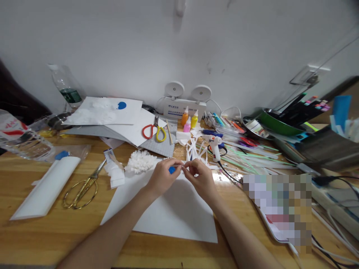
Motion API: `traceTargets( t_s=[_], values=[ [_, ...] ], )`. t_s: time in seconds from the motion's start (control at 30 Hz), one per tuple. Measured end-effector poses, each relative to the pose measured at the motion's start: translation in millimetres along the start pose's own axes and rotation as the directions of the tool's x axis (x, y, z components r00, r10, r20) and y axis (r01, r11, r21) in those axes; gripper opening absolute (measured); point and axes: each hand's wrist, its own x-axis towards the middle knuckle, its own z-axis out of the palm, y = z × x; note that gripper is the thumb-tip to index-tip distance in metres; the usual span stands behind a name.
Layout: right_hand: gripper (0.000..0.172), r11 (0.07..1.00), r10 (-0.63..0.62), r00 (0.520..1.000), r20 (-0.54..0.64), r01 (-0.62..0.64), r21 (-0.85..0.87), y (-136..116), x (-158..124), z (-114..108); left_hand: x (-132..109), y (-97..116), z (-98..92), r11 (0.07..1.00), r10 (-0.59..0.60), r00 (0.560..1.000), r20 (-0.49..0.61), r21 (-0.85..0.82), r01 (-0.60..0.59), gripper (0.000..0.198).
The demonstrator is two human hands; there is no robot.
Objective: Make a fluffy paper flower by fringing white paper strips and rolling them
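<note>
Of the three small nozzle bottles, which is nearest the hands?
The pink bottle: it stands in front of the orange bottle and yellow bottle, closer to the left hand and right hand.

pinched bit (pixel 182 166): too sm. to ID | device scrn (pixel 277 203): blurred (pixelated)

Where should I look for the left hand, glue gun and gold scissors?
Left hand (pixel 162 175): head view, back of the hand.
Glue gun (pixel 215 143): head view, its white body.
Gold scissors (pixel 90 181): head view, near the pivot.
</note>
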Motion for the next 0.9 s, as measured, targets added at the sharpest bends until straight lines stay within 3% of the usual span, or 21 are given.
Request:
traceTargets(
  t_s=[0.43,0.7,0.9],
  values=[
    [0.007,1.0,0.019,0.996,-0.086,-0.02,0.0,4.6,0.7,0.1,-0.4,1.9,-0.8,1.0,0.007,1.0,0.006,-0.021,-0.007,0.015],
    [0.008,0.999,-0.038,0.991,-0.131,0.041,0.023,1.2,0.4,-0.4,0.2,0.6,0.5,1.0,0.015,0.999,-0.038,-0.022,-0.016,0.013],
    [0.004,0.998,-0.047,0.996,-0.072,0.049,0.025,-0.8,-0.3,-2.3,0.5,0.7,-1.0,0.998,-0.024,0.998,-0.05,-0.056,0.021,0.011]
  ],
)
